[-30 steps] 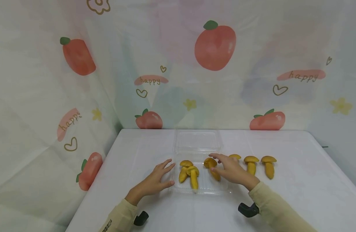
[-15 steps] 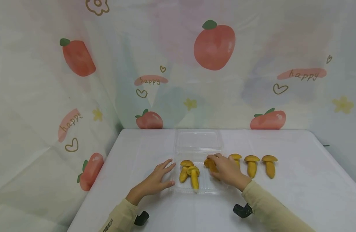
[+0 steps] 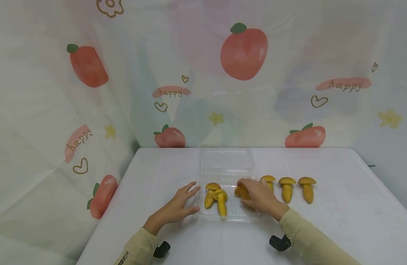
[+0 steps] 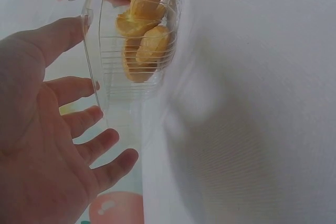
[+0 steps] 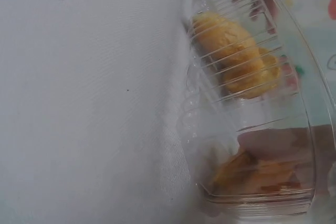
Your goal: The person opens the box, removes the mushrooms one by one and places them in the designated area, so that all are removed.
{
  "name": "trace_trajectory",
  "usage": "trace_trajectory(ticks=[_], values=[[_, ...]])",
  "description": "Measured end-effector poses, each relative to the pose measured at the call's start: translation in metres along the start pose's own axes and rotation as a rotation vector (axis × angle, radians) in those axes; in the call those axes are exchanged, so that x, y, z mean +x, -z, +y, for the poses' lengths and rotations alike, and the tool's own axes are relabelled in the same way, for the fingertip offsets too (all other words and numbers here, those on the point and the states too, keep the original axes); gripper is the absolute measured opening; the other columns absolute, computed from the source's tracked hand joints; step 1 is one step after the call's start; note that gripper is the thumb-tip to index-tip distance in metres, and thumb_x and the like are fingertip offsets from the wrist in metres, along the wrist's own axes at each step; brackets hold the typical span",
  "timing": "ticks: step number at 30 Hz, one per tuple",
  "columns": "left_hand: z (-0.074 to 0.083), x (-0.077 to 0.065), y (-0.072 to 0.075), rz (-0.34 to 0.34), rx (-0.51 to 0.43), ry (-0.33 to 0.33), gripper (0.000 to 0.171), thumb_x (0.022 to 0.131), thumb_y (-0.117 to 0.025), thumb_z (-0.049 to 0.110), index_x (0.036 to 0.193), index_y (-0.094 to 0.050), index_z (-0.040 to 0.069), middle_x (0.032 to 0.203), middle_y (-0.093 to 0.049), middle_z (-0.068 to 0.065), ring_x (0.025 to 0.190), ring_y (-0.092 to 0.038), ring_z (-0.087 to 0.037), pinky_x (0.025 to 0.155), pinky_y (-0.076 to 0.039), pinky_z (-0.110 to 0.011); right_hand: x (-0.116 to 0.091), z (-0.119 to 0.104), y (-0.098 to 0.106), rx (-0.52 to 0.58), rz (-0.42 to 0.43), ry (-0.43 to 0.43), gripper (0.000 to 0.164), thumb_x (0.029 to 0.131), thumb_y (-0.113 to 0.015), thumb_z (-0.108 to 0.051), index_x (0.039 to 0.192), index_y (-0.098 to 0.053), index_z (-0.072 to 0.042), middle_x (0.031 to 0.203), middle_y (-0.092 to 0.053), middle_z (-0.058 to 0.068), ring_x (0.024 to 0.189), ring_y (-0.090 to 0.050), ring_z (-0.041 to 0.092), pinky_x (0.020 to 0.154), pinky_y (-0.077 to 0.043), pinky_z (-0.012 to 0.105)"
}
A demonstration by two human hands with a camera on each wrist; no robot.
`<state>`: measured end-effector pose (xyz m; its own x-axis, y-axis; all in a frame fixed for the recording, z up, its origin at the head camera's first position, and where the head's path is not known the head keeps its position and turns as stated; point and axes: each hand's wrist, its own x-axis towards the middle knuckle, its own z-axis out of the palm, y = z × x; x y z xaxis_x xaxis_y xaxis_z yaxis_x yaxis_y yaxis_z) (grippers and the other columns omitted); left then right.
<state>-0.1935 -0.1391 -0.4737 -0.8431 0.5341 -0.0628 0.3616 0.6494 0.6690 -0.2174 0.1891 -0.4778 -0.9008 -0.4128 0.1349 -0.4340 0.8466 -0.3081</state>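
A clear plastic clamshell box stands open on the table, its lid folded back. Two yellow toy-like mushrooms, a front one and a rear one, lie overlapping in the box's left half. My right hand reaches into the right half and holds another mushroom there, partly hidden by the fingers. Through the box wall, the right wrist view shows that mushroom under the fingers. My left hand is beside the box's left side, fingers spread, thumb and fingertips at the rim.
Right of the box, several mushrooms stand in a row: one partly behind my right hand, one in the middle, one at the right end. A white cloth covers the table. A printed curtain hangs behind and at left.
My right hand has moved left and down from above the mushroom, and its fingers have closed around it. The mushroom has shifted slightly toward me. My left hand stays put.
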Motion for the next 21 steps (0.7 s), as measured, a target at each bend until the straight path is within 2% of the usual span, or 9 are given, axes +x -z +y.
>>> trace_trajectory(ticks=[7,13,19,21], values=[[-0.002,0.001,-0.002,-0.002,0.003,0.007,0.070,0.099,-0.065,0.031,0.159,-0.033,0.014,0.170,-0.018,-0.010,0.154,-0.020,-0.040,0.118,-0.029,-0.067,-0.003,0.001,-0.006,0.019,0.040,-0.014,0.049,0.081,-0.082,-0.019,0.126,-0.063,-0.011,0.123,-0.072,0.005,0.110,-0.066,0.023,0.078,-0.032,0.032],[-0.004,0.001,-0.003,-0.003,-0.002,0.008,0.070,0.099,-0.065,0.032,0.159,-0.033,0.014,0.170,-0.018,-0.010,0.155,-0.019,-0.040,0.118,-0.029,-0.067,-0.004,0.004,-0.012,0.078,0.105,-0.019,0.048,0.081,-0.078,-0.014,0.127,-0.063,-0.012,0.121,-0.072,0.003,0.103,-0.066,0.019,0.077,-0.029,0.030],[-0.003,0.001,-0.002,-0.003,0.010,0.001,0.071,0.099,-0.066,0.032,0.159,-0.033,0.013,0.170,-0.019,-0.010,0.154,-0.020,-0.041,0.118,-0.029,-0.067,-0.003,0.009,-0.011,0.200,0.149,-0.013,0.052,0.086,-0.076,-0.011,0.134,-0.058,-0.013,0.116,-0.070,-0.002,0.090,-0.060,0.011,0.077,-0.031,0.029],[-0.002,0.001,-0.001,0.000,0.019,-0.007,0.071,0.099,-0.066,0.031,0.159,-0.033,0.011,0.170,-0.019,-0.011,0.154,-0.021,-0.041,0.118,-0.029,-0.067,-0.002,0.011,-0.009,0.246,0.159,-0.013,0.052,0.087,-0.075,-0.008,0.135,-0.057,-0.015,0.116,-0.068,-0.002,0.090,-0.059,0.010,0.079,-0.037,0.029]])
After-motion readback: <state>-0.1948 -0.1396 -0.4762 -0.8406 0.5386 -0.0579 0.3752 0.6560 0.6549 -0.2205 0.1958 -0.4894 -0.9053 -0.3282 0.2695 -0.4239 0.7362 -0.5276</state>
